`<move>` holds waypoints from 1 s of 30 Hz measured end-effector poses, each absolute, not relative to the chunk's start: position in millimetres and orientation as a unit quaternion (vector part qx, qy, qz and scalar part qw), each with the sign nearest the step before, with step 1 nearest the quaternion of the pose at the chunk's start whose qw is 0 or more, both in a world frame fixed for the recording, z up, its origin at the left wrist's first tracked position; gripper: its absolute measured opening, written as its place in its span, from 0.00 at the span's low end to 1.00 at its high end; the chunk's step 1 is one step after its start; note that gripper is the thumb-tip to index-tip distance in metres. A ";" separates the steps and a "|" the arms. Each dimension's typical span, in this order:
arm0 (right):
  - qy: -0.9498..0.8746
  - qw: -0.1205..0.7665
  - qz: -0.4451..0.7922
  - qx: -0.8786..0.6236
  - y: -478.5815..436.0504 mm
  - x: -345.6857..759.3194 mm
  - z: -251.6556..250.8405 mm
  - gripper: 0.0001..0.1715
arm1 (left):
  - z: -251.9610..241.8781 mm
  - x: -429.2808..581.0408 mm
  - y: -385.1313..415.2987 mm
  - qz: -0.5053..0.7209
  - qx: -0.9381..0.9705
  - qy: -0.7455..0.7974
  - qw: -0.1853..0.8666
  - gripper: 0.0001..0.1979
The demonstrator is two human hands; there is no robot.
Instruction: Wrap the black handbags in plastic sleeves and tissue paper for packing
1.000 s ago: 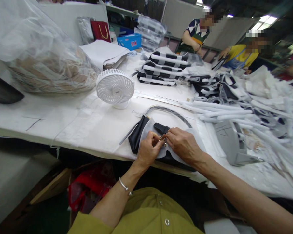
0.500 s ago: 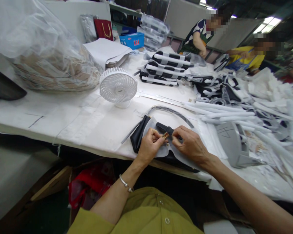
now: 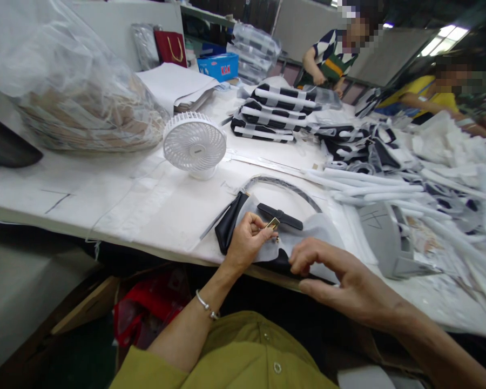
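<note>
A black bag (image 3: 229,224) lies at the table's front edge, partly covered by a sheet of translucent white paper (image 3: 323,236). Its wrapped handle (image 3: 285,186) arches behind it. Between the thumb and fingers of my left hand (image 3: 249,240) is a small gold metal clasp (image 3: 272,223), held above the paper. A short black strap (image 3: 281,216) rests on the paper just beyond the clasp. My right hand (image 3: 328,273) hovers over the bag's right front part, fingers curved and thumb apart, with nothing visible in it.
A white fan (image 3: 195,146) stands behind the bag. To the right are white rolls (image 3: 368,189), a grey holder (image 3: 383,237) and a heap of wrapped black pieces. Stacked wrapped bundles (image 3: 267,113) lie farther back. Two co-workers stand across the table.
My right hand has let go of the black strap and moved toward me and to the right, opening. The strap now lies flat. My left hand still holds the clasp.
</note>
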State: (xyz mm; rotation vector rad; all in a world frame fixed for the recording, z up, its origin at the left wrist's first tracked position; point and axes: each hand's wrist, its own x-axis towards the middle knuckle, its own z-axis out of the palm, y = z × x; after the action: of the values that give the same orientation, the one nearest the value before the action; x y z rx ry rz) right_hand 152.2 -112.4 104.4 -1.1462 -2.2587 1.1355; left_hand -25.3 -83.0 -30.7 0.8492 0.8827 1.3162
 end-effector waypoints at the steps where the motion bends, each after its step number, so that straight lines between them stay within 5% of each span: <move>1: -0.801 0.178 0.394 -0.415 -112.8 150.4 104.6 0.08 | -30.5 -25.5 -83.2 0.572 0.375 0.385 0.620 0.19; 3: -0.807 0.181 0.355 -0.435 -104.3 146.5 101.4 0.17 | -28.8 -26.2 -83.9 0.568 0.386 0.389 0.614 0.18; 7: -0.860 0.186 0.233 -0.414 -59.0 138.7 82.6 0.18 | -25.5 -27.4 -85.4 0.563 0.402 0.398 0.603 0.16; 12: -0.906 0.077 0.177 -0.376 -18.4 135.3 56.0 0.28 | -27.9 -28.4 -86.8 0.558 0.432 0.398 0.586 0.10; 20: -0.903 0.083 0.187 -0.378 -24.0 143.7 49.5 0.16 | -25.1 -33.1 -87.4 0.596 0.538 0.420 0.424 0.04; 30: -0.895 0.108 0.191 -0.389 -23.9 135.1 50.2 0.14 | -33.0 -34.1 -89.8 0.625 0.477 0.387 0.482 0.07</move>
State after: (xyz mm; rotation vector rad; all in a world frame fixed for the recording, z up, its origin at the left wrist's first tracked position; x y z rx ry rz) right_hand 135.1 -23.9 50.2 -1.1440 -2.6325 0.5634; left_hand -34.1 -89.8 -33.0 1.1636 0.9427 1.5234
